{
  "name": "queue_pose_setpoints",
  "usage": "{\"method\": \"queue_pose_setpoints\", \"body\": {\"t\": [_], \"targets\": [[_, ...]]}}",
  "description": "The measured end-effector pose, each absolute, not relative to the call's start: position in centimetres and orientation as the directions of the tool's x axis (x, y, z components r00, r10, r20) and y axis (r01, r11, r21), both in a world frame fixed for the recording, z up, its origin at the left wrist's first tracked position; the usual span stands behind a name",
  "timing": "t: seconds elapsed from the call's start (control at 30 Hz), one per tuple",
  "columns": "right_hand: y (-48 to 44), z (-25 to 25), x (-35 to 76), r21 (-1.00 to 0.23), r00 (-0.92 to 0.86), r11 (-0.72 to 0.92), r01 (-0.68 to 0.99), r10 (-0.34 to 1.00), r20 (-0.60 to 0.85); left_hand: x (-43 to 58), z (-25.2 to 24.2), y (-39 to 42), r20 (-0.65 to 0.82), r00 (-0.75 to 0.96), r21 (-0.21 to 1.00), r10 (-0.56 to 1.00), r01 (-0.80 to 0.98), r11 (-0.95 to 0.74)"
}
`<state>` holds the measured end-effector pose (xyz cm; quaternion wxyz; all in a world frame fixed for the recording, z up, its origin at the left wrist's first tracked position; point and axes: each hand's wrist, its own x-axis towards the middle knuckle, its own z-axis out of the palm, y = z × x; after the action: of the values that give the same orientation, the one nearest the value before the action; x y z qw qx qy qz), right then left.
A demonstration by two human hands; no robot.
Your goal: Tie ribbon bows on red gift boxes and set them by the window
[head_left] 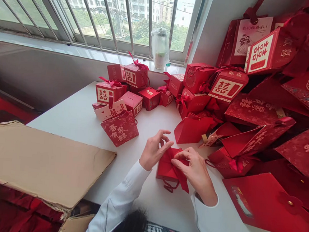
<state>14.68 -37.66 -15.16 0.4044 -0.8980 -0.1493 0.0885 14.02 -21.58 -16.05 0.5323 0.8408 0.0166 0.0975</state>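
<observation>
A small red gift box [163,172] lies on the white table in front of me, with a red ribbon [183,183] across its top and a twisted cord handle [170,186] at its near side. My right hand [197,172] pinches the ribbon at the top of the box between thumb and fingers. Over the box's left far corner is my left hand [154,151], its fingers bent and apart from the thumb, with nothing visible between them. Part of the box top is hidden by both hands.
Several red gift boxes [135,74] stand at the back of the white table [70,112]. More red boxes and bags [265,208] are heaped on the right. An open cardboard carton [42,160] with red items inside is at left. A bagged bottle [160,51] stands on the windowsill.
</observation>
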Motion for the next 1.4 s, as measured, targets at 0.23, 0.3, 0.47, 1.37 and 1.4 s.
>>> {"method": "queue_pose_setpoints", "body": {"t": [0.23,0.3,0.47,1.37,1.4], "targets": [[-37.8,-15.0,14.6,-0.769,0.943,-0.616,0.170,0.327,-0.054,13.7,-15.8,-19.6,0.076,0.997,0.866,0.014,-0.059,-0.496],[-37.7,-15.0,14.6,-0.764,0.943,-0.617,0.186,0.330,-0.037,14.0,-16.0,-19.5,0.096,0.995,0.873,0.028,-0.071,-0.483],[-37.6,-15.2,14.7,-0.739,0.940,-0.638,0.216,0.341,-0.019,14.5,-15.8,-20.4,0.126,0.990,0.911,0.066,-0.089,-0.403],[-37.5,-15.3,14.5,-0.706,0.925,-0.657,0.265,0.380,-0.006,15.9,-17.0,-21.7,0.092,0.981,0.979,0.173,-0.057,-0.197],[-37.7,-15.1,14.4,-0.728,0.923,-0.636,0.255,0.385,-0.014,15.7,-16.9,-21.4,0.082,0.981,0.975,0.176,-0.043,-0.217]]}}
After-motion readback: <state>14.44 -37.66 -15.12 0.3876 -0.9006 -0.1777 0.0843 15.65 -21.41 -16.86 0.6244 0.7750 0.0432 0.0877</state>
